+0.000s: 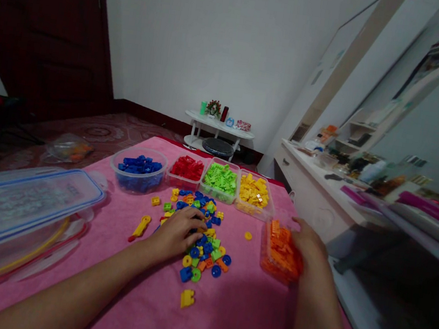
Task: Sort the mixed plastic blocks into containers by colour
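A pile of mixed coloured plastic bricks point(204, 233) lies in the middle of a pink cloth point(230, 318). My left hand point(175, 232) rests on that pile with its fingers curled down into the bricks; what they hold, if anything, is hidden. My right hand point(308, 245) grips the right side of a clear tub of orange bricks point(279, 249) at the cloth's right edge. Behind the pile stand a round tub of blue bricks point(138, 169), a tub of red bricks point(186, 169), one of green bricks point(221, 180) and one of yellow bricks point(254, 191).
Stacked clear lidded containers point(12, 211) fill the left side. A yellow piece point(139, 228) and a yellow brick point(187, 298) lie loose. A white dresser point(321, 195) with clutter stands to the right, a small white table point(218, 129) by the far wall.
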Tool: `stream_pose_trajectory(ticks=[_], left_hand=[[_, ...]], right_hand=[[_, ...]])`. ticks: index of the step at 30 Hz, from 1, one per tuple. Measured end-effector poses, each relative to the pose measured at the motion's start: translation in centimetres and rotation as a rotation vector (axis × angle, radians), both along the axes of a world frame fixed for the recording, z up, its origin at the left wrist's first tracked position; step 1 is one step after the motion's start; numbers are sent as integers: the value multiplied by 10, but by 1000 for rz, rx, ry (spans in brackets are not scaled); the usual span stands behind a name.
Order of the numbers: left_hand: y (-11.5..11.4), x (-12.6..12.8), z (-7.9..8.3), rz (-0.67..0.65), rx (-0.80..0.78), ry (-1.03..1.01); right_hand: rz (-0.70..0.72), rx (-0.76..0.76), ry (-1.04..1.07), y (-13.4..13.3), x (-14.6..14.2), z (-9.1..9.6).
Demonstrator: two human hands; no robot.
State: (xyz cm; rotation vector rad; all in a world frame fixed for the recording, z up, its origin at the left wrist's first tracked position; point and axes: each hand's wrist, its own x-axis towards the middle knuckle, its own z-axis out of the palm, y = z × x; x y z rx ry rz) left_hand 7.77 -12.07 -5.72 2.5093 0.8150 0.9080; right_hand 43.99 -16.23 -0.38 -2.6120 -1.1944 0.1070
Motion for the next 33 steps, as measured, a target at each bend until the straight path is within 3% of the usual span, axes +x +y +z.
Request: stream_pose_trajectory(ticks=[7,13,16,19,23,25,28,33], left_hand=[[-2,3,-1,-7,-33,-11],[-3,6,0,-4,-33,11],[-3,6,2,2,-14,-12],[-4,5,5,-3,4,-41],[-4,5,6,-9,11,-53],[-4,6,6,-5,10,-54],[-4,5,5,5,7,-55],[-3,3,4,0,1,-57]], right_hand=[[97,39,45,5,-9,-2],[333,91,-5,22,-64,-6],[467,134,-3,24,-86,4],[501,178,-77,15,-98,28],[561,-35,-112,-4,-121,54],[614,-157,-154,-11,-139,56],[676,-209,-248,-16,-162,52],[633,-284,-325,-16,-155,58]])
